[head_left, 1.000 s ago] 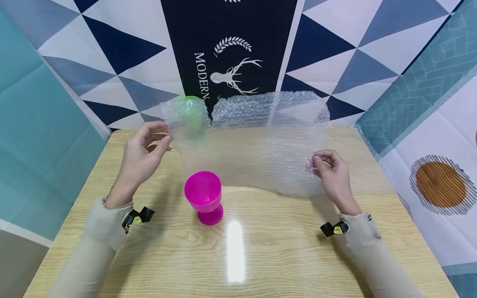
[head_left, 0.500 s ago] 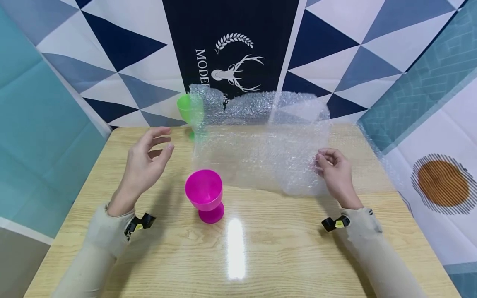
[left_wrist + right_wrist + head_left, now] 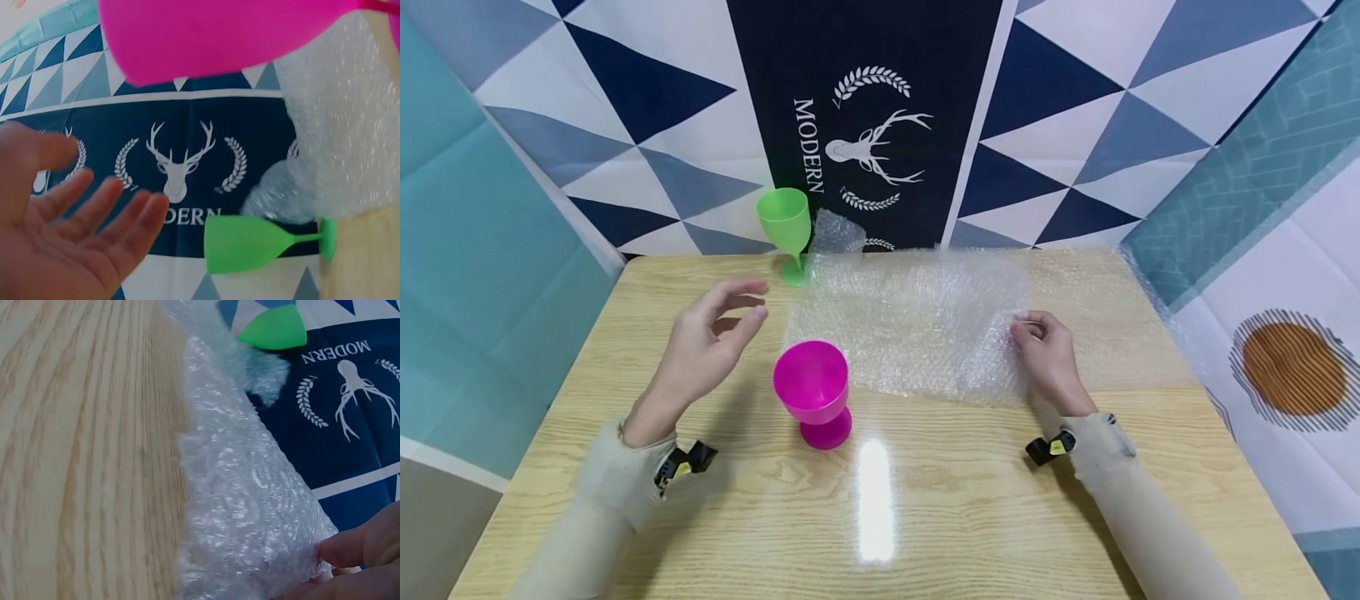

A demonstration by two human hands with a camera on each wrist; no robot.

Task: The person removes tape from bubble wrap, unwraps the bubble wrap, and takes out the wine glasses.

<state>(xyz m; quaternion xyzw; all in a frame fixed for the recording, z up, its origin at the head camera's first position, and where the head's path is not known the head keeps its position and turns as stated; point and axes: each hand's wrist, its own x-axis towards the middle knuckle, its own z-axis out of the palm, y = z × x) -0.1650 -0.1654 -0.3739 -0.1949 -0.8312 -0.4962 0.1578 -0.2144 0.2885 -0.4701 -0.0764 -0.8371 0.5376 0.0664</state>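
While the right hand [image 3: 1047, 350] pinches the right side of a clear sheet of bubble wrap [image 3: 910, 325] between thumb and fingers, the left hand [image 3: 707, 337] hangs over the left part of the wooden surface [image 3: 970, 517], its fingers loosely bent and its thumb held apart from them. Bubble wrap spreads across the far half of the surface, and a crumpled corner of it stands up at the far edge, just beside a green goblet [image 3: 785, 218]. More clear wrap [image 3: 1105, 317] lies flat toward the far right corner; whether it is part of the same sheet, I cannot tell.

Two containers stand upright. A pink goblet [image 3: 811, 379] sits left of the middle, between the near edge and the wrap, its wide mouth turned up to the head camera — pink inner wall showing down into the bowl. Near the far edge, also left of the middle, is the green goblet, slimmer in the stem; its foot lies close by the wrap, touching or not I cannot tell. Behind the far edge hangs a dark panel [image 3: 880, 83] with a white deer's head.
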